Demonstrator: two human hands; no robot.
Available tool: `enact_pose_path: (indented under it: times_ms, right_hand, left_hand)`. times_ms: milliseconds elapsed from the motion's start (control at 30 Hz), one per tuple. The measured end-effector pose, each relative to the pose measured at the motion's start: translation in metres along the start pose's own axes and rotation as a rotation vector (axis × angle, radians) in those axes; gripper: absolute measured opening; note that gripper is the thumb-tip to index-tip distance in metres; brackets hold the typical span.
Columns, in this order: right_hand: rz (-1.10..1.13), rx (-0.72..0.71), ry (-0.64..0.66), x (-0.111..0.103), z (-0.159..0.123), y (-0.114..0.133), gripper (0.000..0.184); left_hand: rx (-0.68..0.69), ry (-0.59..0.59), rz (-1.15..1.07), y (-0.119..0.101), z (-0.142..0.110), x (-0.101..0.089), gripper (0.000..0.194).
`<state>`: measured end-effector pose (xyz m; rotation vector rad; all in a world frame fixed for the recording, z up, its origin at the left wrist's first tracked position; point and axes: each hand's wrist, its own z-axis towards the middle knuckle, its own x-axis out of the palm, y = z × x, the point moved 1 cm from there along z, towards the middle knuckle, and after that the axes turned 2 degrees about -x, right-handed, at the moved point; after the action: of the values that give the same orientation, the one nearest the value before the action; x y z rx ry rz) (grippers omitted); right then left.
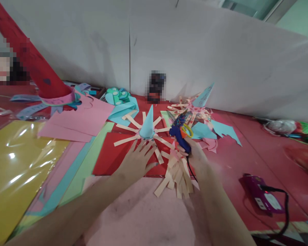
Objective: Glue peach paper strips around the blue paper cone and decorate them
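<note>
Light blue cone stands point up mid-bench, at the far part of a red sheet; pale strips fan out round its base. Second cone, also ringed with strips, sits farther off to the right.

Left hand: fingers spread, grip apart, laid over the near strips by the cone's foot; how hard it presses, cannot tell. Right hand: grip clamped on the handle of a blue glue gun, just right of the cone. Loose pile of strips lies near, below the gun. Purple socket box on the bench, near right.

Handling, by judgement: cone looks like paper, so very light, fairly stiff along its length, easily dented. Best held low at the base, lightly; a pinch at the tip may crease it. Strips likely bendy, weakest where they join. Gun heavier, firm; handle is the place to hold, nozzle probably hot.
</note>
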<state>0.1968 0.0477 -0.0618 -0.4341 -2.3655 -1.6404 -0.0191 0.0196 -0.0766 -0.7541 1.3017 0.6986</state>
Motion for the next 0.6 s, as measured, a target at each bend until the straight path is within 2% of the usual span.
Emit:
enact_pose_path:
  times_ms: [300,600]
  right_hand:
    - [-0.01,-0.006,-0.017,0.0042,-0.0024,0.0011,0.018]
    - [-0.039,0.004,0.01,0.0026,-0.0018,0.0009,0.023]
  left_hand:
    - [-0.049,0.078,-0.004,-0.0015,0.0022,0.0028,0.06]
    - [0.007,0.012,-0.004,0.0023,0.0023,0.0082,0.059]
